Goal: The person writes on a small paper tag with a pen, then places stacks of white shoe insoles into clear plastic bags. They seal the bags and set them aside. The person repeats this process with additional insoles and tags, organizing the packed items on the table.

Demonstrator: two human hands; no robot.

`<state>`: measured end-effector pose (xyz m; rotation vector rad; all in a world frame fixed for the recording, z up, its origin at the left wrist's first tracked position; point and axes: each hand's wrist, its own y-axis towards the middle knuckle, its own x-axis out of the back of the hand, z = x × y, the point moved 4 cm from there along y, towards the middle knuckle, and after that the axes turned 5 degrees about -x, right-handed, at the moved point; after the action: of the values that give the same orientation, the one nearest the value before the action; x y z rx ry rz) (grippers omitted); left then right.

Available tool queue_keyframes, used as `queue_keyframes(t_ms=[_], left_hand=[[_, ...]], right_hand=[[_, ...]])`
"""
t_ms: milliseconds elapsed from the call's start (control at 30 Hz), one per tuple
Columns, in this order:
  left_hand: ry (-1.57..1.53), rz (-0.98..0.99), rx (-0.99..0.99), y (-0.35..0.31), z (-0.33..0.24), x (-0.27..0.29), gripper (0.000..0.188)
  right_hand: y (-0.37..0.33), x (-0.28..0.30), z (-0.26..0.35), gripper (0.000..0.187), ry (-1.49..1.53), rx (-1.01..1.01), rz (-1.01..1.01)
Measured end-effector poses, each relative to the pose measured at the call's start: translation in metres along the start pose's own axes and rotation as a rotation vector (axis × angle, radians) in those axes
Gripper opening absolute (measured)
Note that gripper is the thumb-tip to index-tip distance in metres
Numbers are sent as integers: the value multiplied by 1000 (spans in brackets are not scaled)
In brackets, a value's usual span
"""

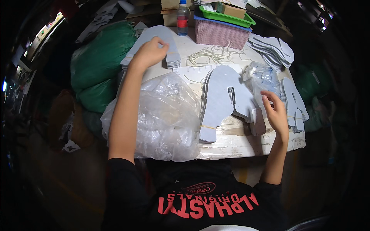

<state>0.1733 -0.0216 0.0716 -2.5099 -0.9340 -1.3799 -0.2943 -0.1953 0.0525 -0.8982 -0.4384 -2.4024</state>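
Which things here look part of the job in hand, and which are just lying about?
Likely in the job:
far-left stack of grey pieces, beneath the left hand
central grey stack, beside the right hand

Apparently just lying about:
bottle
green tray
pink box
green sack

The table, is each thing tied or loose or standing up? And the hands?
Bottle: upright, capped.
Green tray: loaded.
Strings: loose, tangled.
Big plastic bag: crumpled.
Small plastic bag: crumpled.
Back-left grey stack: banded.
Middle grey stack: banded.
Front-right grey stack: banded.
Back-right grey stack: fanned out.
Left hand: fingers bent, grip unclear.
Right hand: open.
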Motion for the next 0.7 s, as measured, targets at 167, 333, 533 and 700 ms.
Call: queue_keyframes(t_ms=[167, 333, 533, 700], left_hand=[[86, -540, 456, 12, 191, 21, 64], [-368, -330, 435, 13, 274, -14, 63], [-503, -196, 421, -1, 217, 4, 54], [-642, -179, 413, -13, 173, 22, 64]], right_hand=[[70, -72, 89, 40, 205, 181, 235], [161, -190, 146, 55, 119, 137, 426], [218, -299, 167, 70, -259, 2, 387], [236, -302, 160, 72, 63, -270, 533]])
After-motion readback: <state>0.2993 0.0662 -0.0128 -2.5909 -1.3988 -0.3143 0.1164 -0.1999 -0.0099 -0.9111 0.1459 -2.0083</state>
